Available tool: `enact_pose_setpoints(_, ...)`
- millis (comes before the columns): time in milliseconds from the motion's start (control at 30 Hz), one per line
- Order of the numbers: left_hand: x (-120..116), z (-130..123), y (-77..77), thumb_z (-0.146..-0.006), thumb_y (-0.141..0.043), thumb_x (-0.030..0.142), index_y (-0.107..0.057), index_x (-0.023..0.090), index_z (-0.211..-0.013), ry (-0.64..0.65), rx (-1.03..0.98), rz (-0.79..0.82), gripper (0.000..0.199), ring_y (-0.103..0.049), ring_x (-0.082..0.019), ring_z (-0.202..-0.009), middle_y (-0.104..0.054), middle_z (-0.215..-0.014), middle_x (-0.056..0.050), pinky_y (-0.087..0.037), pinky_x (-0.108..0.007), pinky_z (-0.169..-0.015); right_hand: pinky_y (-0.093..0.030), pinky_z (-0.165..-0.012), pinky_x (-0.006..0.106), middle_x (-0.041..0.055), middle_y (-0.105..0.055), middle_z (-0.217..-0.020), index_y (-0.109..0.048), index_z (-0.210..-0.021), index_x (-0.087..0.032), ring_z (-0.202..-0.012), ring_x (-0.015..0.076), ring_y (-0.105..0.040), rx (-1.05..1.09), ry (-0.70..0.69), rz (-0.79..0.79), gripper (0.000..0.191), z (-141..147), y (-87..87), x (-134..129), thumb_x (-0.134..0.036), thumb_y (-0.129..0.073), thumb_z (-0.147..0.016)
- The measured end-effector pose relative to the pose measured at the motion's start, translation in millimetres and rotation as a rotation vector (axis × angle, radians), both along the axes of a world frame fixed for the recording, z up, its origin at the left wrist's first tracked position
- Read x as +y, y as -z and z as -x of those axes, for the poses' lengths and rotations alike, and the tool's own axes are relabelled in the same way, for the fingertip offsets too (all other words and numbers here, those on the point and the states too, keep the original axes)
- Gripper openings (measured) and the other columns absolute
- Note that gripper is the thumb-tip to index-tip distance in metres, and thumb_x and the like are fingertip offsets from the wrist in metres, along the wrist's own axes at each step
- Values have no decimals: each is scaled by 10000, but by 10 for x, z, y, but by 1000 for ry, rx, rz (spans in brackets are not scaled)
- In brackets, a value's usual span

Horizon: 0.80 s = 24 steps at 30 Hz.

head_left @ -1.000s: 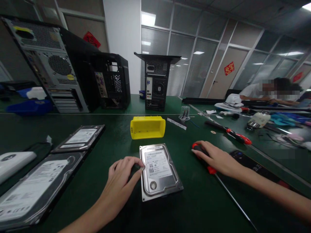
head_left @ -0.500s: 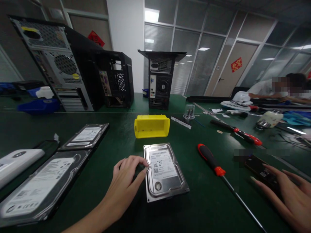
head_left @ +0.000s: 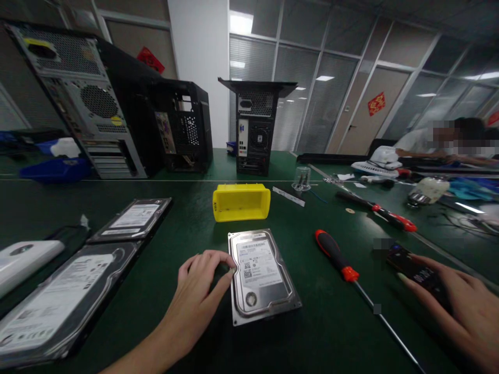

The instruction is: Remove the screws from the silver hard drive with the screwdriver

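Observation:
A silver hard drive [head_left: 265, 298] with a white label lies face up in front of me. At its left edge, the thumb and forefinger of my left hand [head_left: 202, 285] are pinched together, touching or nearly touching the drive; whether anything small is between the tips I cannot make out. On the right, my right hand [head_left: 463, 301] is closed round a black phone [head_left: 415, 270] with lit digits on its screen. Its thumb runs along the near side. Between drive and phone lies a long screwdriver [head_left: 336, 254] with a black and red handle.
Behind the drive stands a yellow bin [head_left: 241, 203]. Two more hard drives [head_left: 58, 296] and a white device [head_left: 27, 262] lie on the left. Computer cases [head_left: 255, 130] line the back. Another screwdriver [head_left: 390, 215] lies to the right; a person [head_left: 421, 140] sits beyond.
My right hand has closed further round the phone, its thumb shifting up along the side, and more of the digits show. The view has swung slightly right. My left hand stays at the drive's edge.

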<state>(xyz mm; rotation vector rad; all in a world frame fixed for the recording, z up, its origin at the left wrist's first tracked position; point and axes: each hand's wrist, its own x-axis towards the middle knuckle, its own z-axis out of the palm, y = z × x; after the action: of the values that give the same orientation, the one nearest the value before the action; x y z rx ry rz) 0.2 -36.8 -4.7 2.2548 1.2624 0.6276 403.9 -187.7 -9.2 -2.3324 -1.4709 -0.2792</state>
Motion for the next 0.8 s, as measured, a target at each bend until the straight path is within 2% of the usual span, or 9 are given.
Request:
enact_pose_setpoints(100, 5, -3, 10, -907, -370, 344, -501, 285, -971, 0, -4, -6, 157, -454, -219, -1092, -571, -1055, 20, -222, -490, -1004, -438, -968, 437, 109, -551, -1250, -506, -1197, -228, -1124, 297, -539, 248, -155, 118, 561, 423, -296, 203, -607, -319, -829)
enact_pose_setpoints(167, 1, -1, 5, -908, -367, 347, -500, 286, -971, -3, -6, -2, 160, -448, -221, -1097, -569, -1059, 18, -225, -487, -1000, -446, -956, 430, 105, -564, -1248, -507, -1220, -223, -1125, 295, -545, 285, -243, 268, 573, 701, -436, 396, -607, -326, -836)
enact_pose_setpoints(233, -8, 3, -7, -911, -361, 344, -499, 285, -971, -2, -7, 12, 161, -444, -221, -1101, -566, -1064, 19, -219, -486, -1003, -457, -925, 460, 104, -572, -1241, -429, -1299, -229, -1042, 294, -598, 230, -322, 302, 629, 893, -493, 610, -623, -379, -811)
enact_pose_setpoints(400, -25, 6, -44, -907, -364, 323, -500, 275, -965, 6, -3, 30, 156, -443, -216, -1101, -564, -1063, 15, -199, -486, -1014, -501, -747, 485, 160, -649, -1003, -326, -1380, -144, -836, 308, -645, 202, -399, 461, 752, 940, -465, 1107, -609, -421, -796)
enact_pose_setpoints(500, -22, 5, -56, -896, -378, 312, -503, 273, -967, 14, -4, 32, 149, -450, -212, -1094, -566, -1062, 12, -197, -484, -1019, -521, -692, 411, 125, -651, -927, -386, -1343, -132, -742, 254, -641, 285, -497, 538, 717, 932, -630, 1334, -537, -523, -768)
enact_pose_setpoints(567, -19, 6, -55, -894, -381, 313, -505, 273, -967, 14, -4, 35, 150, -456, -210, -1085, -569, -1059, 12, -197, -484, -1021, -518, -762, 357, 99, -622, -1036, -421, -1311, -174, -860, 232, -624, 333, -558, 490, 673, 1022, -856, 1450, -545, -538, -761)
enact_pose_setpoints(633, -16, 8, -48, -895, -380, 318, -506, 272, -967, 13, -5, 34, 152, -460, -211, -1078, -570, -1056, 9, -202, -486, -1017, -518, -786, 315, 75, -593, -1092, -452, -1264, -208, -938, 214, -599, 569, -670, 281, 594, 1201, -1104, 1547, -502, -576, -764)
enact_pose_setpoints(733, -13, 9, -31, -901, -381, 318, -507, 272, -966, 14, -12, 16, 150, -461, -212, -1075, -571, -1056, 7, -214, -483, -1010, -534, -609, 248, 20, -567, -940, -509, -1133, -252, -787, 157, -585, 791, -828, -66, 433, 1572, -1345, 1666, -449, -614, -762)
enact_pose_setpoints(800, -14, 7, -24, -900, -391, 303, -506, 269, -964, 16, -14, 9, 136, -467, -209, -1066, -575, -1045, 9, -221, -481, -1004, -514, -518, 212, -1, -532, -860, -467, -1130, -255, -707, 130, -558, 844, -936, -222, 442, 1816, -1368, 1728, -408, -642, -753)
